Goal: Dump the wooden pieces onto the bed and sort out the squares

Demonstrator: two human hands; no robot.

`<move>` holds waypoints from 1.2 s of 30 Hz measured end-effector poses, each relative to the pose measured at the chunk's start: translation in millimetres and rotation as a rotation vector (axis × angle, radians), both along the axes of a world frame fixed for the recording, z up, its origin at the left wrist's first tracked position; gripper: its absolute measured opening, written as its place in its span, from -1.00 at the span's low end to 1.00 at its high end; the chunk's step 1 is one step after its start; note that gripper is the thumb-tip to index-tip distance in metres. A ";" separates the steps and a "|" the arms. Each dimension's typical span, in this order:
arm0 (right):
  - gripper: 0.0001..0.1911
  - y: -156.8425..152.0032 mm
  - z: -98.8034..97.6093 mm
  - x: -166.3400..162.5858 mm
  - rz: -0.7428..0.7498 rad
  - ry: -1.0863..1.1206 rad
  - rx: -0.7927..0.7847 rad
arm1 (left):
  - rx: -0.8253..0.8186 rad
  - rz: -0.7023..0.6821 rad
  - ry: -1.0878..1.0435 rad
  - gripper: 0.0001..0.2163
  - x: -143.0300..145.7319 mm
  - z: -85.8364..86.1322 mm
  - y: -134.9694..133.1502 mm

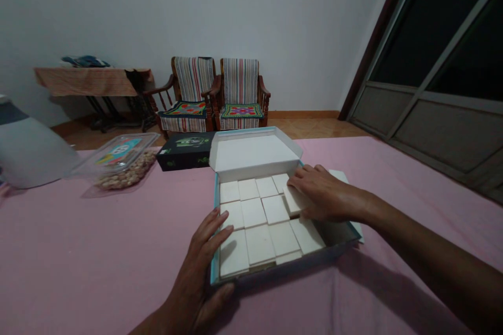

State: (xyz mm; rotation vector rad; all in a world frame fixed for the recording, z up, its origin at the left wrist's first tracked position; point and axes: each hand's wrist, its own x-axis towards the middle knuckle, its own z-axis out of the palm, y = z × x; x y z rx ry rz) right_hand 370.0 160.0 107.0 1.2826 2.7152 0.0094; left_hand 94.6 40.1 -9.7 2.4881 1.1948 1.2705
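Note:
An open cardboard box [215, 230] with blue edges sits in front of me, its white lid [255, 149] raised at the back. Rows of small white boxes [253, 212] fill most of it. My left hand [204, 256] rests at the box's near left corner, fingers spread over the left wall and thumb by the front. Inside the right part, my right hand [320, 193] grips one white box [294, 200], which sits tilted and a little higher than those around it. Its far side is hidden by my fingers.
Left of the box lie a black box [186, 152] and a clear plastic container [126, 165] of nuts or similar pieces on the pink cloth [118, 251]. A large white container [31, 141] stands at far left. Two wooden chairs [239, 89] are against the wall.

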 end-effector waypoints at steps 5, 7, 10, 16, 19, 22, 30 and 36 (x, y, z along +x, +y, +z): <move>-0.51 0.2 -12.6 3.5 0.002 0.077 -0.041 | -0.017 0.041 -0.051 -0.53 4.2 2.6 -1.7; -0.51 -0.3 -16.7 6.0 -0.001 0.145 -0.070 | -0.020 0.047 -0.053 -0.53 4.9 2.4 -1.7; -0.53 2.4 -15.1 14.0 0.005 0.272 -0.089 | -0.019 0.064 -0.053 -0.52 5.4 1.0 -0.6; -0.69 40.1 -4.5 54.0 -0.164 0.578 -0.038 | -0.004 0.092 -0.061 -0.53 5.9 -0.2 0.9; -0.69 63.2 -13.3 81.5 -0.321 0.492 -0.015 | -0.017 0.086 -0.057 -0.53 4.0 -1.1 0.6; -0.57 77.6 -30.1 106.0 -0.389 0.311 0.026 | -0.032 0.076 -0.045 -0.54 2.1 -2.0 0.1; -0.15 98.7 -66.4 131.7 -0.531 0.017 -0.100 | -0.019 0.107 -0.052 -0.53 6.9 1.8 0.3; -0.37 106.4 -77.2 131.6 -0.447 0.145 -0.181 | -0.002 0.124 -0.059 -0.53 8.3 1.9 1.1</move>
